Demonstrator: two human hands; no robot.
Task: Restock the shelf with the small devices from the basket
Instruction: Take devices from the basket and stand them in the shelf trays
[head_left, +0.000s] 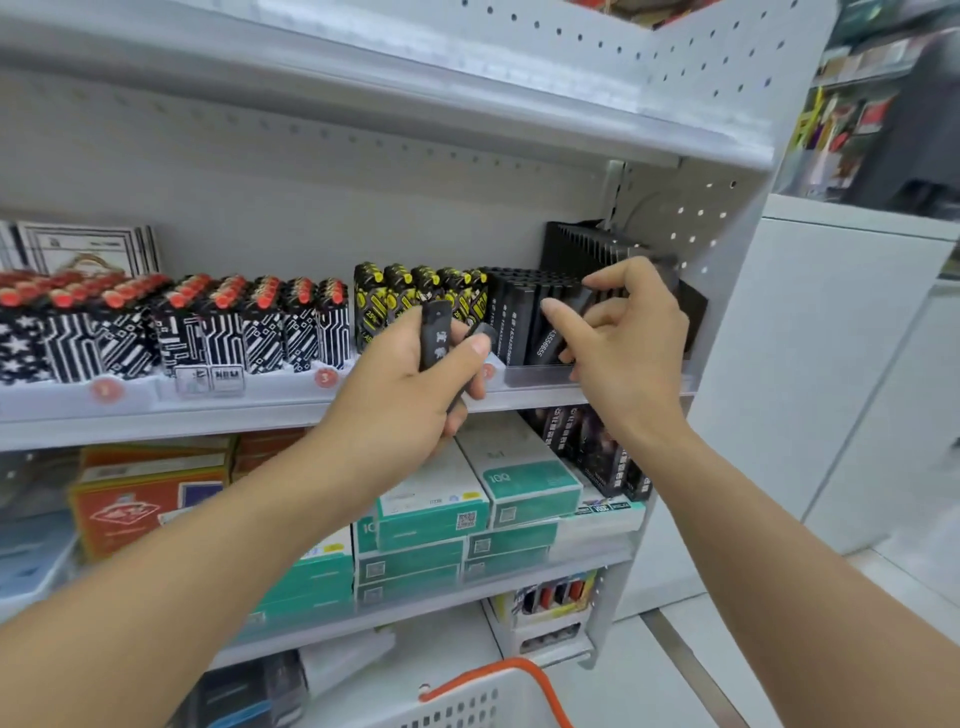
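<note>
Standing at the far left of the middle shelf (291, 410) are black-and-white patterned lighters (156, 332) with red tops, packed upright in rows behind the clear front lip. Just right of them comes a block of black-and-yellow lighters (400, 293), also upright. The left hand (415, 384) is raised in front of that block, its fingers and thumb curled round a small bunch of slim black devices (435, 338); one of them stands up above the thumb and shows pale markings, another pokes out to the right by the thumbnail. Behind and to the right, a tight row of matching plain black devices (514, 317) with white print on their sides fills the right end of the shelf, held in by a clear tray front (540, 374). The right hand (628, 332) reaches into that row, pinching one tilted black device (558, 338) between thumb and fingers, its lower end down among the others. A black ribbed divider (587, 244) stands at the back corner against the perforated side panel (691, 218). On the shelf below lie orange boxes (140, 504) at the left, stacked teal-and-white boxes (483, 499) in the middle and dark packets (597, 452) at the right. At the bottom edge, the white basket (467, 706) with an orange handle (519, 675) sits under the arms.
</note>
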